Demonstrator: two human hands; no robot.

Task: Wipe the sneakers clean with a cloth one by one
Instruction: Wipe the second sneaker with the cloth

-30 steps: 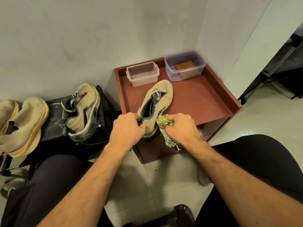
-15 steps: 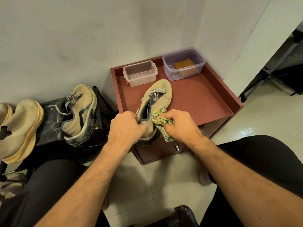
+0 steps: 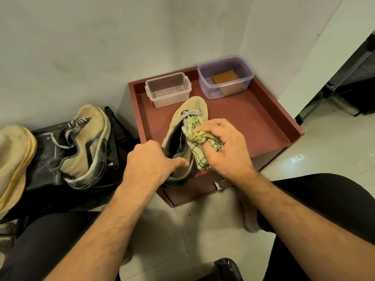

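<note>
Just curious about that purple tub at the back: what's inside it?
Inside the purple tub lies a brown rectangular block, possibly soap or a sponge. Something dark sits low in its near left corner, too blurred by the tinted wall to identify.

Matt tan fabric sneaker [image 3: 187,126], dusty, ctr frame. Rough woven cloth [image 3: 199,138], yellow-green. Clear glossy plastic tub [image 3: 168,89] & purple-tinted plastic tub [image 3: 225,77], upper ctr. Smooth matt red cabinet top [image 3: 249,122]. Glossy floor tiles [image 3: 334,142], rt.
</note>
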